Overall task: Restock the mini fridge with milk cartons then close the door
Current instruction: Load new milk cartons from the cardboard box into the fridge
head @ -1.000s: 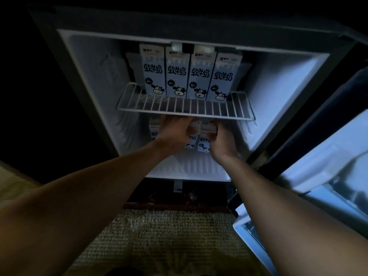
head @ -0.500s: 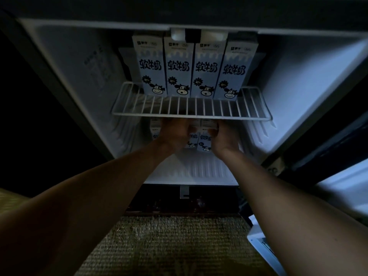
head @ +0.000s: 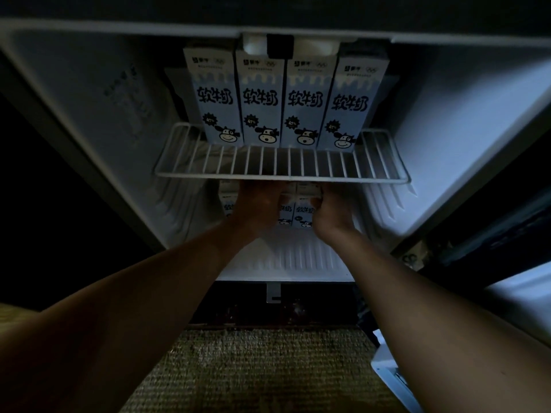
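Note:
The mini fridge point(head: 98, 120) stands open in front of me. Several blue-and-white milk cartons point(head: 259, 99) with a cow print stand in a row at the back of the white wire shelf point(head: 280, 175). Below the shelf more cartons point(head: 304, 211) stand at the back of the fridge floor. My left hand point(head: 258, 208) reaches in under the shelf and covers the front of the cartons there; its fingers are hidden. My right hand point(head: 329, 214) grips the right side of the rightmost lower carton, thumb across its front.
The open fridge door point(head: 518, 296) hangs at the right, its lower corner point(head: 387, 368) near my right forearm. A woven mat point(head: 268, 371) covers the floor before the fridge. The ribbed fridge floor point(head: 298, 257) lies in front of the lower cartons.
My view has moved closer to the fridge. Both hands stay on the lower cartons under the shelf, pushed slightly further in.

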